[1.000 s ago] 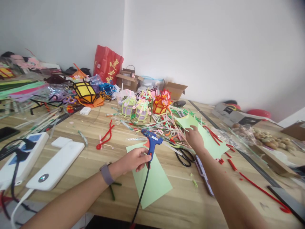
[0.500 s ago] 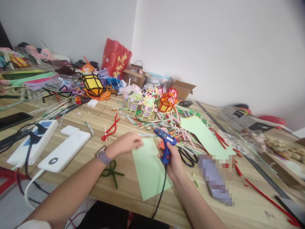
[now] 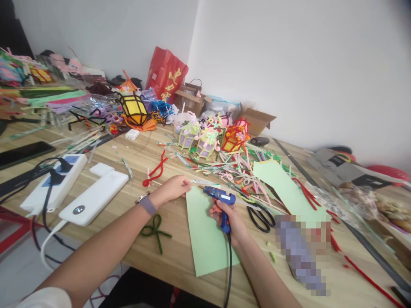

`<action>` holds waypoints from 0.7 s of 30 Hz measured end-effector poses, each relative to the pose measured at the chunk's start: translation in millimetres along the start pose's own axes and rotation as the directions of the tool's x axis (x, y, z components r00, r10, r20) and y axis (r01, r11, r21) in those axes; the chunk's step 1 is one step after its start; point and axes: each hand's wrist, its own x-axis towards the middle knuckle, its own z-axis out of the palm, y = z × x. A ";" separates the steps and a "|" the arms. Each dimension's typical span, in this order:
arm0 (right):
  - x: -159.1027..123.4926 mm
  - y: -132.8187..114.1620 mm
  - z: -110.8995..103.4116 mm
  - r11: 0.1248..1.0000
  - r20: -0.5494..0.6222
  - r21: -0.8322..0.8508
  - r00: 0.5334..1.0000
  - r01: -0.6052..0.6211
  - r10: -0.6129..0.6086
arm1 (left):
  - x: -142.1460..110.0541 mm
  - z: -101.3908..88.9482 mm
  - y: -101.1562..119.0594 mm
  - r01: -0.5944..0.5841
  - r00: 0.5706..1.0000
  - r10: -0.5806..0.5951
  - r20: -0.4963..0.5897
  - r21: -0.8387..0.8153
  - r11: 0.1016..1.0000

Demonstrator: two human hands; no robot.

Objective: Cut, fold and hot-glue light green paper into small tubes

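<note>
My right hand [image 3: 233, 220] is wrapped round the handle of a blue hot glue gun [image 3: 220, 194], whose nozzle points left. Its black cord drops over the table's front edge. Just left of the nozzle, my left hand [image 3: 175, 188] is closed with fingertips pinched together; what they hold, if anything, is too small to make out. A pale green sheet of paper [image 3: 205, 244] lies under the glue gun. A dark green pipe cleaner bent into loops [image 3: 156, 232] rests below my left wrist. Right of the gun are black-handled scissors [image 3: 260, 218].
Small pipe-cleaner lanterns [image 3: 205, 143] stand behind a heap of loose pipe cleaners. A white power bank [image 3: 93, 199] and a power strip [image 3: 53, 184] lie at left. More green paper [image 3: 285, 188] and a blurred-out item [image 3: 300, 252] lie at right.
The glue gun has tipped from upright to nearly level, its nozzle lower and closer to my left hand. My left fingers have drawn together. The whole view has shifted slightly.
</note>
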 end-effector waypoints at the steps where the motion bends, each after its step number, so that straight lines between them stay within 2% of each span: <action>1: -0.2 0.0 -0.8 1.000 -0.001 0.001 1.000 0.005 -0.005 | -0.3 1.4 0.1 0.015 0.999 -0.014 0.029 -0.056 0.998; 4: -0.9 -0.4 -2.5 1.000 -0.006 -0.005 1.000 0.014 -0.014 | -1.3 5.8 0.2 0.107 0.984 -0.060 0.167 -0.284 0.953; 7: -1.8 -2.0 -2.0 1.000 -0.007 -0.024 1.000 0.010 -0.010 | -1.2 11.3 -1.0 0.237 0.957 -0.096 0.273 -0.548 0.802; 9: -3.2 -4.3 0.1 0.999 -0.006 -0.037 1.000 0.008 -0.008 | -0.6 16.0 -2.3 0.249 0.963 -0.112 0.246 -0.648 0.720; 11: -5.2 -7.2 3.4 0.999 -0.005 -0.039 1.000 -0.002 0.001 | 0.2 21.1 -3.5 0.227 0.973 -0.124 0.195 -0.701 0.676; 16: -8.5 -10.9 11.6 0.988 0.041 -0.151 0.998 -0.039 0.046 | 0.7 29.8 -2.7 0.185 0.982 -0.142 0.121 -0.754 0.631; 21: -6.7 -4.8 12.4 0.975 0.011 -0.220 0.999 0.035 -0.034 | -2.1 33.7 2.5 0.144 0.987 -0.137 0.079 -0.808 0.571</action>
